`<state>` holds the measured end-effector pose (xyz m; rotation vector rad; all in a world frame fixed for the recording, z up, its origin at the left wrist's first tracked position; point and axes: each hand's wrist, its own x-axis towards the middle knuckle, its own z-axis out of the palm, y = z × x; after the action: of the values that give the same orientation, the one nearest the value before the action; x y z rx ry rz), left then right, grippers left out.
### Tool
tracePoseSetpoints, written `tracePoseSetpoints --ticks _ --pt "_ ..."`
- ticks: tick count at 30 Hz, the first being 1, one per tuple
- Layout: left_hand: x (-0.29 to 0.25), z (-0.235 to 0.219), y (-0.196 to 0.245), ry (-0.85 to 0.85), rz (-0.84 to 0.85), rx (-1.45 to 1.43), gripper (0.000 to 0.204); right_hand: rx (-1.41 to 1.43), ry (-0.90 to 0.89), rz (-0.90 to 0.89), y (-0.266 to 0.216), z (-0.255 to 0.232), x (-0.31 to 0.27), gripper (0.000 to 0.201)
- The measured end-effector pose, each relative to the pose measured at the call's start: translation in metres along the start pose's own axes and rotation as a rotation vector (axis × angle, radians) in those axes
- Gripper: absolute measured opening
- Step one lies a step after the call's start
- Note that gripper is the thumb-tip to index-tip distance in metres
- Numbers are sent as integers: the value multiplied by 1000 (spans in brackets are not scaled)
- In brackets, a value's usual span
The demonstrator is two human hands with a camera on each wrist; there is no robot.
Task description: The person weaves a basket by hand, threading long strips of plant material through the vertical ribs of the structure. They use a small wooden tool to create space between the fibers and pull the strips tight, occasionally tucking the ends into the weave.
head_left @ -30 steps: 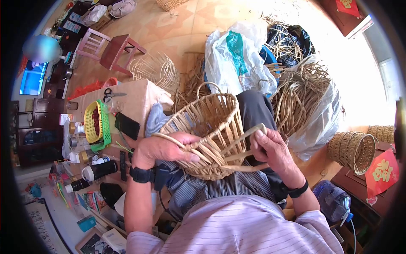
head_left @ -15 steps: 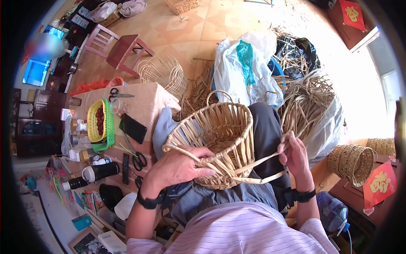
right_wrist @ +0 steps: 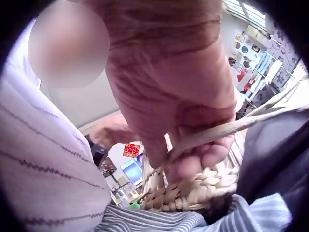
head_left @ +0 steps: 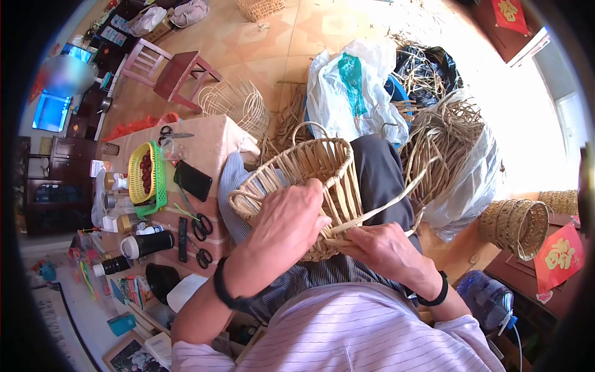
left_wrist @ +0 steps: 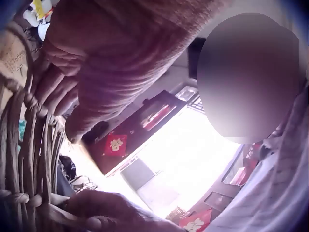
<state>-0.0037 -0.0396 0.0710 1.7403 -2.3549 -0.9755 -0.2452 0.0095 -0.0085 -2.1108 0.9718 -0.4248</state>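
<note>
A half-woven straw basket (head_left: 339,162) with a loop handle lies tilted across the person's lap. The left hand (head_left: 288,211) reaches over its near rim; in the left wrist view its fingers go behind the upright stakes (left_wrist: 31,140), with the thumb (left_wrist: 75,128) on the near side. Low on the basket's right side, the right hand (head_left: 387,248) pinches a flat straw strand (head_left: 396,199) against the weave. In the right wrist view the strand (right_wrist: 227,128) crosses the curled fingers, and its loose length runs off to the right. Part of the basket's wall is hidden behind the hands.
Left, a cloth-covered table (head_left: 207,139) holds scissors (head_left: 201,226), a phone (head_left: 192,181) and a yellow basket (head_left: 137,177) of red fruit. Ahead on the floor are a white plastic bag (head_left: 328,87), a straw bundle (head_left: 440,139) and a wire-like frame basket (head_left: 235,105). Finished baskets (head_left: 514,226) stand right.
The right hand has come back in from the right to the basket's side with the strand. The left hand has shifted right and up along the rim, and the basket has tilted slightly.
</note>
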Motion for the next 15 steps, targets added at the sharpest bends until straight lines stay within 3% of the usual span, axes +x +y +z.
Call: tracePoseSetpoints --ticks 3,7,11,14,15 --pt "7 10 -10 10 117 -12 37 -49 120 -126 -11 -7 7 21" --pt "8 8 -14 -76 82 -153 32 18 164 -94 -8 -9 14 18" --pt "18 10 -29 -147 112 -245 26 559 -49 98 2 -26 -4 24" --pt "25 4 -31 -224 115 -235 21 1228 -272 360 12 -30 -19 20" --pt "25 7 -36 -204 158 -238 20 1379 -311 275 14 -28 -22 21"
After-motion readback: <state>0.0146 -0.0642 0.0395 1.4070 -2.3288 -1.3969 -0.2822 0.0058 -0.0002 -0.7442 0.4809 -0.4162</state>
